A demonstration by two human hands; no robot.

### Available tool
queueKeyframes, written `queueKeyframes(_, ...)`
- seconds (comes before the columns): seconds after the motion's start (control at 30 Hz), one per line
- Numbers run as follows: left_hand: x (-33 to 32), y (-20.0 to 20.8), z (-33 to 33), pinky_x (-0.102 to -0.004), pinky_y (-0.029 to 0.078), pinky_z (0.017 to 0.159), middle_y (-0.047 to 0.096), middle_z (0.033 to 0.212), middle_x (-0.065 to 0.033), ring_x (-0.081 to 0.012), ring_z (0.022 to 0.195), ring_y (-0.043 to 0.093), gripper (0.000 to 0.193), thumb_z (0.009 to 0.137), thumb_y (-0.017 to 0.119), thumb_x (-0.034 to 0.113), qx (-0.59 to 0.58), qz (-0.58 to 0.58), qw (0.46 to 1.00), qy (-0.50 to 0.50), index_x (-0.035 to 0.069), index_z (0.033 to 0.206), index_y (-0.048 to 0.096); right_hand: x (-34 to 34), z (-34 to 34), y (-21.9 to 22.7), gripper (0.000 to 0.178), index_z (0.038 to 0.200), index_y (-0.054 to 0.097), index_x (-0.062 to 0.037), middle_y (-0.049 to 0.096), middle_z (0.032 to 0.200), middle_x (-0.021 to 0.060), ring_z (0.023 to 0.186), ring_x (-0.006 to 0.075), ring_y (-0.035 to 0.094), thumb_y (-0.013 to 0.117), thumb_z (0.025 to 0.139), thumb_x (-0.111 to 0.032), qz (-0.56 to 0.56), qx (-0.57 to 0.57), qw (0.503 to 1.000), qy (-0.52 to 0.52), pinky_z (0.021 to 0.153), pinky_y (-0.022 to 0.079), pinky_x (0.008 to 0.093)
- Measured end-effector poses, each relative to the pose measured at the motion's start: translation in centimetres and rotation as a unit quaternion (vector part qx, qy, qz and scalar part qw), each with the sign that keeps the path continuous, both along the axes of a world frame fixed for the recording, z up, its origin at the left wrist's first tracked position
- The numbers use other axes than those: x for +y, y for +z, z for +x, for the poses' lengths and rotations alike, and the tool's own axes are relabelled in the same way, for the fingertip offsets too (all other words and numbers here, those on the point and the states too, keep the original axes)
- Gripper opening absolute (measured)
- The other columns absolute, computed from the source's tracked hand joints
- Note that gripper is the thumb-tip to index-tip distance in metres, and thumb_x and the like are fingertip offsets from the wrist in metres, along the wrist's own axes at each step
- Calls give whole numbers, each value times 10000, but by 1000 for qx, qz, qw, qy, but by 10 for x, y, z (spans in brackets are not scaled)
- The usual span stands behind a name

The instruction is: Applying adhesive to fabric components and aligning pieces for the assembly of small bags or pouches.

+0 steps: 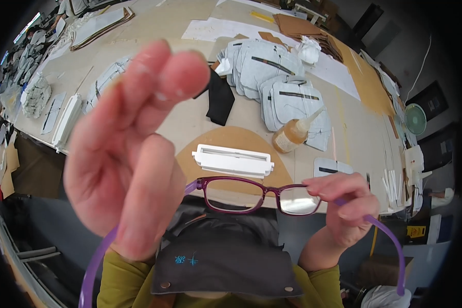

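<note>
Purple-framed eyeglasses (270, 191) are held up in front of me, above the table's near edge. My left hand (126, 159) is large and close, with the left temple passing behind its fingers; it appears closed on that arm, though the exact contact is hidden. At the other side, my right hand (351, 208) pinches the frame near the right hinge. The right temple curves out past that hand. Beyond the glasses, a white slotted plastic jig (233, 160) lies on a brown rounded board (218, 137).
A tilted bottle of amber liquid (291, 136) with a pointed nozzle stands near stacked light-grey cut pieces (272, 66). Black fabric (220, 100) lies left of them. Brown sheets (305, 31) are farther back. A white strip-shaped jig (66, 123) sits at left, and a green fan (415, 119) at right.
</note>
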State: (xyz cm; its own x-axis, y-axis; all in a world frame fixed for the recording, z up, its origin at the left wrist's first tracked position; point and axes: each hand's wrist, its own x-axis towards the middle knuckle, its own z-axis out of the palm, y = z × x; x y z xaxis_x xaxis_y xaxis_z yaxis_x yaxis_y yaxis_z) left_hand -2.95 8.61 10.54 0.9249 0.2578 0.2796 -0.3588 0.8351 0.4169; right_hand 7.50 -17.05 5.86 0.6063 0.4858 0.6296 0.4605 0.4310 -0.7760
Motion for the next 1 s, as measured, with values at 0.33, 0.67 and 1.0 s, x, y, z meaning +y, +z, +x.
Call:
queueKeyframes(0.33, 38, -5, -30, -336, 526, 263, 393, 1040, -269, -295, 439, 619, 382, 1056, 237, 206, -209, 6, 969, -131, -158, 988, 331, -1, 1, 40, 114, 1051, 703, -240, 592, 1022, 67, 893, 225, 659, 667, 943, -227, -15, -176, 975, 132, 866, 572, 419)
queueKeyframes(0.67, 17, -31, 6, -282, 517, 457, 460, 1351, -250, -200, 718, 627, 501, 1073, 213, 250, -115, -5, 993, 15, -137, 1327, 404, -14, 17, 79, 354, 1244, 566, -203, 561, 1212, 111, 977, 324, 651, 653, 918, -312, -164, -215, 927, 262, 800, 568, 504)
queueKeyframes(1.0, 12, -77, 37, -352, 414, 922, 557, 1403, -122, -191, 1036, 610, 419, 1052, 335, 183, 0, -21, 1000, -4, 5, 1400, 488, -12, 23, 79, 155, 1080, 648, -215, 602, 1007, 28, 933, 204, 660, 618, 929, -203, -83, -268, 916, 285, 765, 563, 360)
